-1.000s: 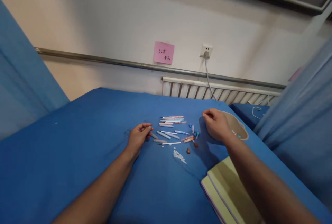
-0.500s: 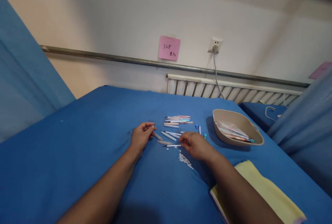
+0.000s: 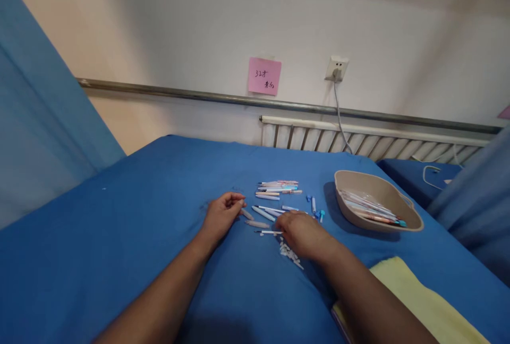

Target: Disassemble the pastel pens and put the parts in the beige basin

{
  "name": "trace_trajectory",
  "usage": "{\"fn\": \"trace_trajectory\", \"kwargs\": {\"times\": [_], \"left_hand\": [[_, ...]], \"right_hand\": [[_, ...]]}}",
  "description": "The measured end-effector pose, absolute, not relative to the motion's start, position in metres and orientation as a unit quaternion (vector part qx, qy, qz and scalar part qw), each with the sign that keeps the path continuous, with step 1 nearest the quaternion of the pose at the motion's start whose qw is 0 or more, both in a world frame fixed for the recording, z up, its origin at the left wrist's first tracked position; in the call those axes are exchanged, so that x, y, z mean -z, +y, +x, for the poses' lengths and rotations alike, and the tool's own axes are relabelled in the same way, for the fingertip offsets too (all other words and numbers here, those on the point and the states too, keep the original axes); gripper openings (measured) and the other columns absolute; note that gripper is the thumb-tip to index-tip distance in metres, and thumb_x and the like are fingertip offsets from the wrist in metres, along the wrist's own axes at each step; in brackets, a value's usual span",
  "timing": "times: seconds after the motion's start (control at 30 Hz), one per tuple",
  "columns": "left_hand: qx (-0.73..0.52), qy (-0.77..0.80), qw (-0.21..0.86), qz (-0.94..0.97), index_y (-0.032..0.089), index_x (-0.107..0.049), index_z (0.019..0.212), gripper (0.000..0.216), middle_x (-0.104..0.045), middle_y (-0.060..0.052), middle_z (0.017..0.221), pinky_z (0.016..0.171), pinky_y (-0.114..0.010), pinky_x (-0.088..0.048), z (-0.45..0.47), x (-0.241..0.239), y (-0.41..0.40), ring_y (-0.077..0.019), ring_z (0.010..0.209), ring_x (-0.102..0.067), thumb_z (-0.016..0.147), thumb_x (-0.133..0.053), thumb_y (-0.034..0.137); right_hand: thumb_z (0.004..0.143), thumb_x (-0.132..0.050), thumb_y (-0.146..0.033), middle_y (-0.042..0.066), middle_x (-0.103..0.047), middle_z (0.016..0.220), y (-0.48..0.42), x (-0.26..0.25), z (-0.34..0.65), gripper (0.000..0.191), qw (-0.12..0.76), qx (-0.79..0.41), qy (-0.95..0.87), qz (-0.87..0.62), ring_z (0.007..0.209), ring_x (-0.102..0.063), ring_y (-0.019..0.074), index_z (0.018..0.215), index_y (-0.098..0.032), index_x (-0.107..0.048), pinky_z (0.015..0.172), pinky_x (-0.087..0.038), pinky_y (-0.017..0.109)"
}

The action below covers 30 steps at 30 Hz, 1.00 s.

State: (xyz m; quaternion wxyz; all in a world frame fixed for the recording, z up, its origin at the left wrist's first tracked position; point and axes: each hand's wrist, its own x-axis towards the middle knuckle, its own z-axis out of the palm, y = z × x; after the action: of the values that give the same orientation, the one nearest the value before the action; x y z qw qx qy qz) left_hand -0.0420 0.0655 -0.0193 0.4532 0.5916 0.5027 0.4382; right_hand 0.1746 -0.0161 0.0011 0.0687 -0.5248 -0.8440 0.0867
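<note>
My left hand (image 3: 223, 217) hovers at the left end of the pen parts, thumb and fingertips pinched together. Whatever they hold is too small to make out. Just below its fingertips lies a grey pen barrel (image 3: 247, 215), with another grey barrel (image 3: 258, 224) to the right. My right hand (image 3: 302, 232) is curled palm down over the right end of a white pen refill (image 3: 269, 232); its fingertips are hidden. Small white pieces (image 3: 290, 253) lie in a pile by its near side. A pale blue barrel (image 3: 263, 214) and further refills lie between the hands.
Behind the hands is a row of pens and refills (image 3: 279, 187). Blue caps and short parts (image 3: 313, 205) lie to the right. A beige basket (image 3: 414, 221) holds bagged pens. A folded yellow cloth (image 3: 422, 299) lies near my right forearm on the blue sheet (image 3: 119, 237).
My right hand has come down and turned palm down, its fingertips now out of sight. My left hand stays pinched in nearly the same place. The view has shifted slightly.
</note>
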Motion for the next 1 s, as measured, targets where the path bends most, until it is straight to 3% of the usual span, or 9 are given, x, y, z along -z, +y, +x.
{"fn": "trace_trajectory", "kwargs": {"times": [0.23,0.33,0.47,0.7,1.0], "left_hand": [[-0.278,0.431,0.303,0.803,0.02,-0.067,0.087,0.02,-0.065,-0.002,0.081,0.071,-0.029,-0.044,-0.053,0.007,0.054,-0.0172,0.074,-0.058,0.076,-0.057,0.034],[-0.23,0.378,0.225,0.868,0.024,-0.067,0.091,0.018,-0.064,-0.002,0.094,0.084,-0.031,-0.04,-0.053,0.004,0.048,-0.0192,0.09,-0.055,0.077,-0.059,0.03],[-0.177,0.358,0.171,0.9,0.025,-0.066,0.092,0.016,-0.06,-0.003,0.097,0.084,-0.033,-0.038,-0.046,0.007,0.044,-0.0207,0.093,-0.052,0.079,-0.06,0.031],[-0.194,0.372,0.174,0.891,0.022,-0.063,0.085,0.017,-0.061,-0.004,0.095,0.084,-0.033,-0.037,-0.039,0.01,0.04,-0.0215,0.094,-0.051,0.084,-0.053,0.035],[-0.316,0.435,0.267,0.8,0.022,-0.061,0.091,0.017,-0.063,-0.002,0.086,0.078,-0.03,-0.042,-0.038,0.007,0.039,-0.0186,0.083,-0.057,0.081,-0.052,0.032]], "right_hand": [[0.074,-0.05,-0.01,0.005,-0.066,0.091,-0.016,0.002,0.181,0.024,0.089,-0.13,-0.833,-0.531,0.087,-0.057,0.0179,0.092,-0.019,-0.062,0.074,-0.035,0.024],[0.074,-0.049,-0.009,0.004,-0.064,0.084,-0.014,0.007,0.188,0.02,0.138,-0.16,-0.822,-0.529,0.077,-0.056,0.0148,0.088,-0.018,-0.06,0.068,-0.035,0.022],[0.078,-0.048,-0.015,0.0,-0.058,0.073,-0.011,0.015,0.194,0.01,0.237,-0.212,-0.77,-0.553,0.064,-0.051,0.0116,0.083,-0.019,-0.056,0.057,-0.035,0.021],[0.082,-0.048,-0.033,-0.004,-0.048,0.063,-0.003,0.03,0.19,0.015,0.359,-0.379,-0.643,-0.561,0.049,-0.043,0.0097,0.087,-0.02,-0.054,0.042,-0.031,0.019],[0.075,-0.057,-0.053,-0.005,-0.047,0.058,0.011,0.041,0.2,0.035,0.476,-0.467,-0.534,-0.52,0.043,-0.04,0.0066,0.077,-0.018,-0.054,0.043,-0.037,0.02]]}}
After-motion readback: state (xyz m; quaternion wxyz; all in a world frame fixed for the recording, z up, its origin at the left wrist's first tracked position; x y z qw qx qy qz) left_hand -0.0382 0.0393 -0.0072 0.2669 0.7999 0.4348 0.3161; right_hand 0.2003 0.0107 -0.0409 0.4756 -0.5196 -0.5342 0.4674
